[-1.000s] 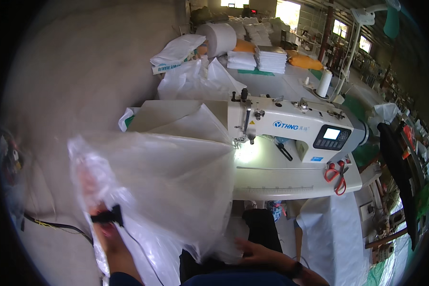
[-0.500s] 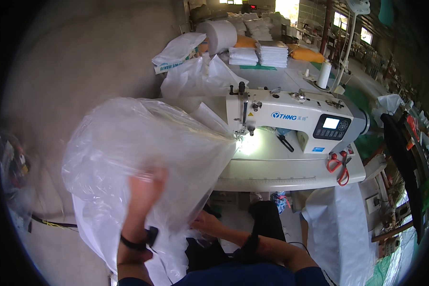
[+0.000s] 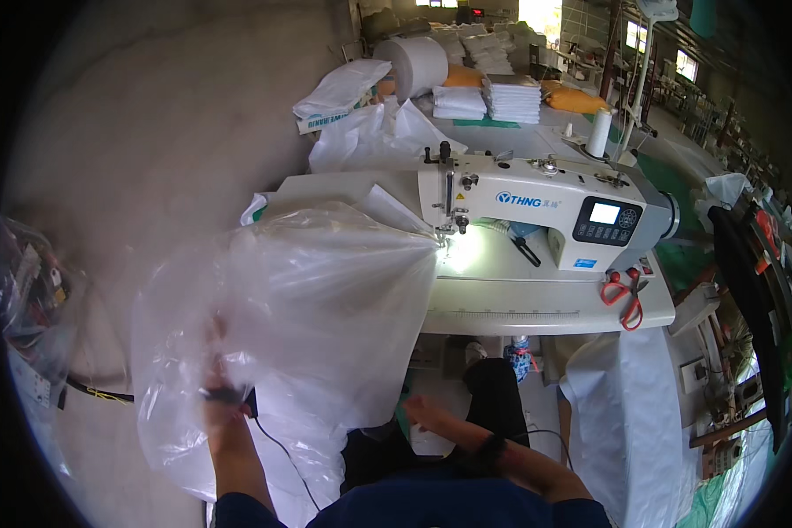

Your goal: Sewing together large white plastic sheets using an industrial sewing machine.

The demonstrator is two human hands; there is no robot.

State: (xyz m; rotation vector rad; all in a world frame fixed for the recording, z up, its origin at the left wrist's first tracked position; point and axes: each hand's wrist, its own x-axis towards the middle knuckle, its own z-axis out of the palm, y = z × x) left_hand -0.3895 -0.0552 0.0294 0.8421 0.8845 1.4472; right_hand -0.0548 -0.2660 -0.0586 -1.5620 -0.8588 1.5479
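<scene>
Left hand [image 3: 216, 343]: blurred, seen against or through large translucent white plastic film [image 3: 339, 290]. Can't tell how far open, or whether gripping. Film: spread around and right of left hand, folds converging up and right of it at needle area [image 3: 445, 244] of white metal sewing machine [image 3: 519, 189]. Right hand [image 3: 424, 412]: partly curled, just beside film's lower right edge. Can't tell whether touching or pinching it.

Containers: clear thin plastic bag [image 3: 48, 339] well left of left hand, with jumbled dark and reddish items [image 3: 32, 277] inside, too blurred to name. Plump orange sack [image 3: 575, 98] well beyond right hand, past the machine; can't see contents.

Also up and right of right hand: metal scissors with red looped handles [image 3: 623, 299], on machine bed [image 3: 502, 321].
</scene>
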